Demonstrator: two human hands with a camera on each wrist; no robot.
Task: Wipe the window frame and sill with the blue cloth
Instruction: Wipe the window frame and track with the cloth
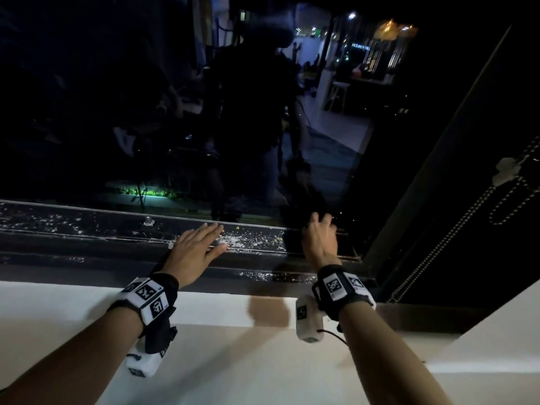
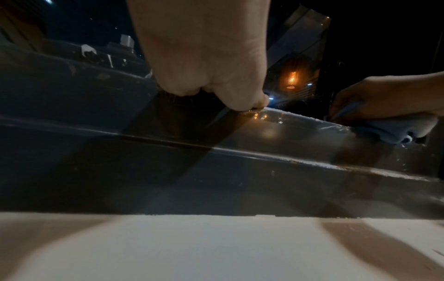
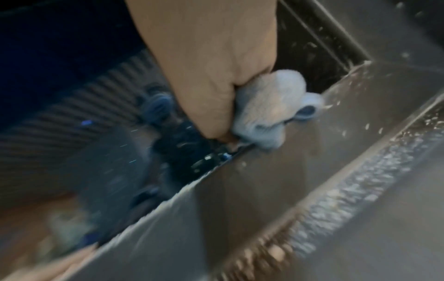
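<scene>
Head view: left hand [image 1: 195, 249] lies flat, fingers straight, on the dusty dark frame [image 1: 87, 229]; right hand [image 1: 320, 239] presses near the frame's right corner. Left wrist view: the hand rests on the frame. Right wrist view: right hand grasps the bunched cloth [image 3: 271, 110] against the frame.

The person is wearing no sleeves; both forearms are showing bare. A black wrist strap [image 1: 157, 296] is circling the left wrist, carrying white panels printed with black square-patterned markers. Below that strap a small white camera block [image 1: 143, 363] is hanging. A matching black band [image 1: 342, 287] is wrapping the right wrist, with a white camera block [image 1: 306, 318] trailing a thin black cable [image 1: 336, 336].
</scene>
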